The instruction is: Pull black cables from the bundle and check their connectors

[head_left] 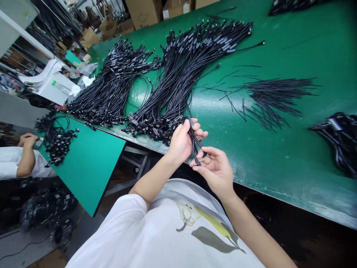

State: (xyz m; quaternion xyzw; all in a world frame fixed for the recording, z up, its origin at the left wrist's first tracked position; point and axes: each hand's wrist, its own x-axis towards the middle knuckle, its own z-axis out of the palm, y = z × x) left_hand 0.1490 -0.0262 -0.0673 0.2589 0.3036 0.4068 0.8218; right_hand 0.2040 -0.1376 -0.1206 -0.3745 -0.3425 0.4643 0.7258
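A folded black cable is gathered between my two hands above the table's front edge. My left hand is closed around the upper part of its loops, with the fingers curled and the thumb on top. Lower and to the right, my right hand pinches the cable's lower end, where a small connector shows near the fingertips. Just left of my left hand lie the connector ends of a large spread of black cables. A thin cable seems to run from that spread toward my left hand.
A second cable pile lies further left on the green table. Short black ties are scattered right of centre. Coiled cables sit at the far right. At a lower green side table, a co-worker's hand is near more cables.
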